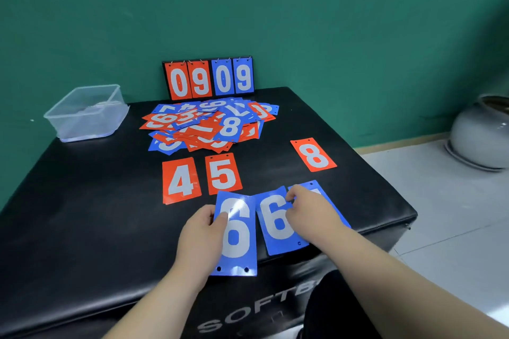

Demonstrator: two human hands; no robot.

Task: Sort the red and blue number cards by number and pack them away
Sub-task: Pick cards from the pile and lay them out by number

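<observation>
Left hand (pixel 202 231): grips the left edge of a blue 6 card (pixel 237 242), thumb on its glossy face, at the near edge of the table (pixel 82 201)
Right hand (pixel 308 209): fingers curled, pinching a second blue 6 (pixel 275 223) just to the right; a further blue card (pixel 314 186) lies partly hidden beneath, number illegible
Laid out: red 4 (pixel 181 180) and red 5 (pixel 223 173) side by side, red 8 (pixel 314 155) apart to the right
Outstanding: mixed pile (pixel 209 126) at far centre, judged the bulk of the work
Packing: not begun; no cards visible in clear box (pixel 85 113), far left

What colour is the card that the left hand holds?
Blue with a white 6; the card in the left hand shows best in the head view.
</observation>
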